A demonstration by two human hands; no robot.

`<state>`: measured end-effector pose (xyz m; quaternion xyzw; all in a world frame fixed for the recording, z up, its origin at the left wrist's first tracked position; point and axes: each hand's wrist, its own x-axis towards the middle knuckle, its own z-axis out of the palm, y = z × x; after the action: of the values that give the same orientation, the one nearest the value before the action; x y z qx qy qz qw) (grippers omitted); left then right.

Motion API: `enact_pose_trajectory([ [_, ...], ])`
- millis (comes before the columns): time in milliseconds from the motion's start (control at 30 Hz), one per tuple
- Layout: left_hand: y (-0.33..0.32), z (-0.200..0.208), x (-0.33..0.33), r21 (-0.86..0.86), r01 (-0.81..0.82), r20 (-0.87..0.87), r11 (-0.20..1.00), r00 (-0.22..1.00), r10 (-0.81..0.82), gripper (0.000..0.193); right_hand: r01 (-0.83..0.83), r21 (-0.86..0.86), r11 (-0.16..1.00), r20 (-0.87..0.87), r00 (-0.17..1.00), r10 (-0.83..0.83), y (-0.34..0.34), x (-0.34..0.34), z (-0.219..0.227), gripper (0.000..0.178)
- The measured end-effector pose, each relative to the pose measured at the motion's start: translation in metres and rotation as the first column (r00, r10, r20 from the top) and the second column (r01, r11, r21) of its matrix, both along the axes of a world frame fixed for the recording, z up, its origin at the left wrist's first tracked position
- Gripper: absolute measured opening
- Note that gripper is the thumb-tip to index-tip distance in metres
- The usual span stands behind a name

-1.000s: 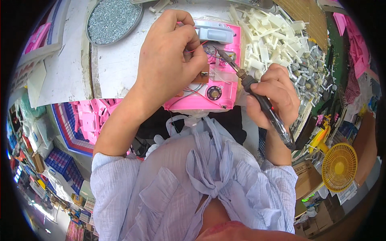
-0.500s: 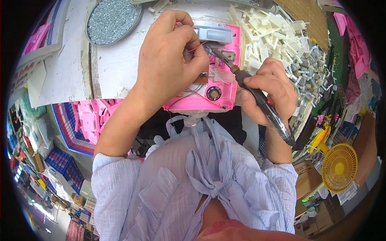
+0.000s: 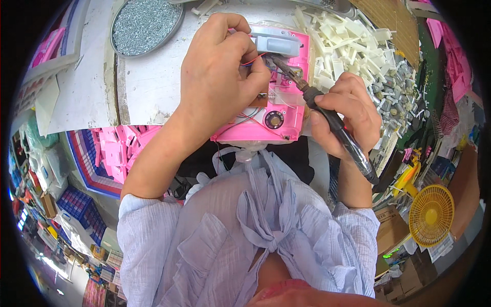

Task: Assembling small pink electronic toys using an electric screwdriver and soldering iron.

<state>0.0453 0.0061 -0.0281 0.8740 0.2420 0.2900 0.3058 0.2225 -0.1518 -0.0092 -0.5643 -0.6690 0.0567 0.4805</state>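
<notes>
We locate the pink housing [image 3: 238, 134] at the near edge of the white table [image 3: 148, 87], open side up, directly in front of the body. Inside it we identify a blue-grey molded piece [image 3: 277, 46] at the far end, a brown circuit board [image 3: 260, 101] partly under the left hand, a round dark component [image 3: 274, 120] at the near right, and several thin wires. The left hand [image 3: 220, 71] is positioned over the left portion of the housing, thumb and index finger curled close together at a red wire [image 3: 257, 58] (we cannot tell whether they pinch it). The right hand [image 3: 350, 115] has its fingers closed around the dark handle of a soldering iron [image 3: 340, 128]; the iron is tilted, with its tip among the wires, just below the blue-grey piece. To the right of the housing we note a heap of white plastic parts [image 3: 342, 48], bordered by grey parts [image 3: 391, 97]. At the far left stands a round tray [image 3: 137, 55] of small screws [image 3: 144, 25]. Below the table edge, at left, a basket [image 3: 84, 163] contains pink parts [image 3: 115, 148]; at lower right we find a yellow fan [image 3: 431, 215].
</notes>
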Motion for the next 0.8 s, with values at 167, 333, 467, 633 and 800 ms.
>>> enact_pose_trajectory([
  [167, -0.002, -0.001, 0.001, 0.02, -0.02, -0.002, 1.0, 1.0, 0.02, 0.01, 0.012, 0.008, 1.0, 0.003, 1.0, -0.012, 0.0, 0.0, 0.0, 0.034],
  [333, -0.003, -0.005, 0.004, 0.033, -0.041, 0.043, 0.999, 0.998, 0.04, 0.012, 0.007, -0.004, 1.0, 0.017, 1.0, -0.007, -0.004, 0.0, 0.004, 0.036],
  [467, -0.004, -0.002, 0.002, 0.04, -0.032, 0.008, 0.999, 0.999, 0.031, 0.01, 0.002, -0.003, 1.0, 0.016, 1.0, -0.002, -0.01, 0.002, 0.006, 0.036],
  [633, -0.003, -0.003, 0.002, 0.051, -0.038, 0.01, 0.998, 0.999, 0.037, 0.009, 0.011, 0.005, 1.0, -0.023, 1.0, -0.011, -0.016, 0.001, 0.011, 0.036],
  [800, -0.004, -0.002, 0.001, 0.054, -0.043, 0.014, 0.998, 0.999, 0.042, 0.008, 0.015, 0.014, 1.0, -0.017, 1.0, -0.015, -0.019, 0.003, 0.01, 0.034],
])
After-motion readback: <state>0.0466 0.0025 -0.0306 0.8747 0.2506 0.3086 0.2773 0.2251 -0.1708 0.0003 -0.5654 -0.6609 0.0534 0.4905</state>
